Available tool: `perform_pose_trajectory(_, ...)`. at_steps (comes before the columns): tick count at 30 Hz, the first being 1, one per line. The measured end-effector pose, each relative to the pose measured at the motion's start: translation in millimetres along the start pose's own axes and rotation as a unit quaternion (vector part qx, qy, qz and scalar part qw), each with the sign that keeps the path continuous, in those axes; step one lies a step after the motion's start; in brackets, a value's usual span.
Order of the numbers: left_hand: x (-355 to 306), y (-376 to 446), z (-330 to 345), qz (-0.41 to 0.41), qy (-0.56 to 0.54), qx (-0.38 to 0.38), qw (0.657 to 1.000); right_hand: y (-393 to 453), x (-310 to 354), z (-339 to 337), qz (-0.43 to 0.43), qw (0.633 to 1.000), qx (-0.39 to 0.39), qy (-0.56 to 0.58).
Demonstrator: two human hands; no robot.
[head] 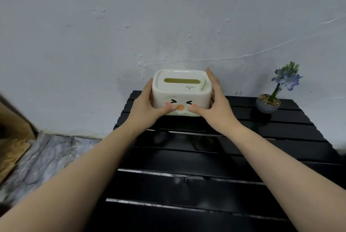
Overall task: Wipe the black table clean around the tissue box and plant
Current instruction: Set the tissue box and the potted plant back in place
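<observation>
A white tissue box (180,89) with a cartoon face and a slot in its lid is at the far end of the black slatted table (196,185), near the wall. My left hand (145,108) grips its left side and my right hand (218,104) grips its right side, with both thumbs pressed on the front face. I cannot tell whether the box rests on the table or is held just above it. A small plant (277,91) with purple flowers in a grey pot stands at the table's far right corner, apart from both hands. No cloth is in view.
A pale plaster wall (168,25) rises directly behind the table. To the left lies a grey marbled floor (43,158), with a brown wooden object (13,138) at the left edge. The table's right edge runs diagonally toward the frame's right side.
</observation>
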State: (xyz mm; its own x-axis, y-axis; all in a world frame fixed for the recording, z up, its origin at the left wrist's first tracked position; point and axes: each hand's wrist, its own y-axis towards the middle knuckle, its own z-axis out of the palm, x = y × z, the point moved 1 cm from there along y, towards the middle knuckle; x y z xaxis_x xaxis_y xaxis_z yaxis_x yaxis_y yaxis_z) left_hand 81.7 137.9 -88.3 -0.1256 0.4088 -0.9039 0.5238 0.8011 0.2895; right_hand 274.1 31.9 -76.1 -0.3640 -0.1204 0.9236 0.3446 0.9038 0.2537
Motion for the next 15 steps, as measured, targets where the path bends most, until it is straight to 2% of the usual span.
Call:
perform_pose_trajectory(7, -47.4, -56.4, -7.8, 0.016, 0.002, -0.002, 1.0, -63.0, 41.1, -9.2, -0.007, 1.0, -0.015, 0.019)
perform_pose_trajectory(15, -61.1, -150.0, -13.2, -0.034, 0.018, 0.009, 0.999, -151.8, 48.1, 5.1, 0.01, 0.999, -0.006, 0.043)
